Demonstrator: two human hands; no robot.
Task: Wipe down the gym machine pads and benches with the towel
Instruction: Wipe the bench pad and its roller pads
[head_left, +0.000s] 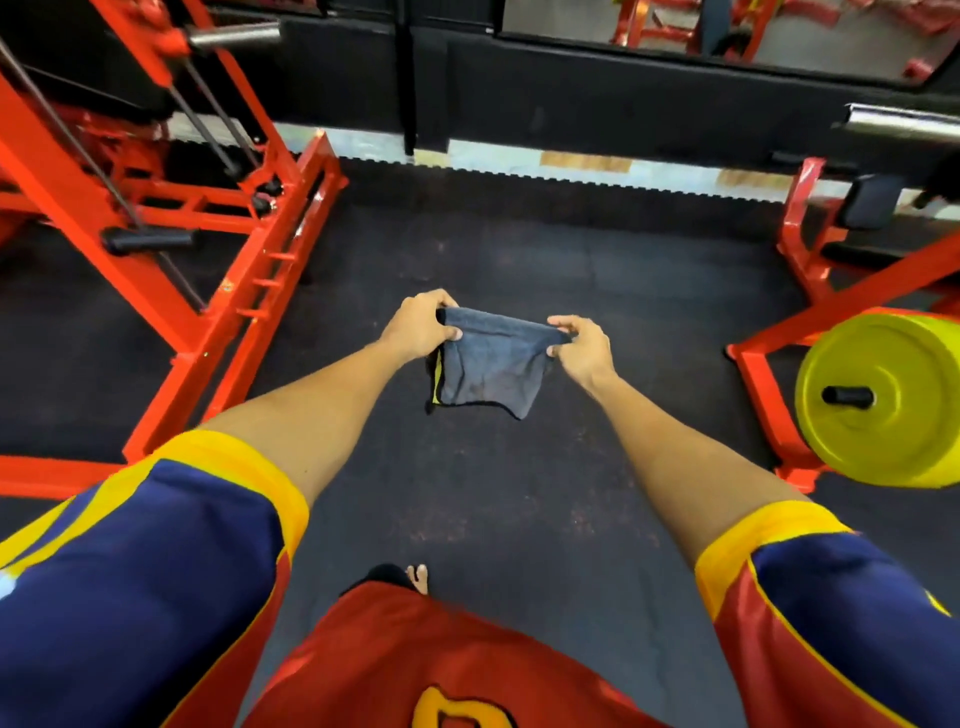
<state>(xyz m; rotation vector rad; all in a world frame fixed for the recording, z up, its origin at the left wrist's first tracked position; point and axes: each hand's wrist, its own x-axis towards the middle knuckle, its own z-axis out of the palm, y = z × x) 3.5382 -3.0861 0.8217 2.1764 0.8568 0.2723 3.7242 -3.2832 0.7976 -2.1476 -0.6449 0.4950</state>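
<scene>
Fingers (453, 332) of the left hand (418, 327) and of the right hand (582, 348) pinch the top corners of the grey towel (488, 364), closed on the cloth. It hangs spread in mid-air above the floor (519, 493), probably for folding into a wiping face. The black pad (872, 202) on the red machine stands well apart, unwiped.

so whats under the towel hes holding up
The grey towel hangs in the air between the left hand and right hand. Below it is only bare dark rubber floor. The patch of floor directly behind the cloth is hidden.
</scene>
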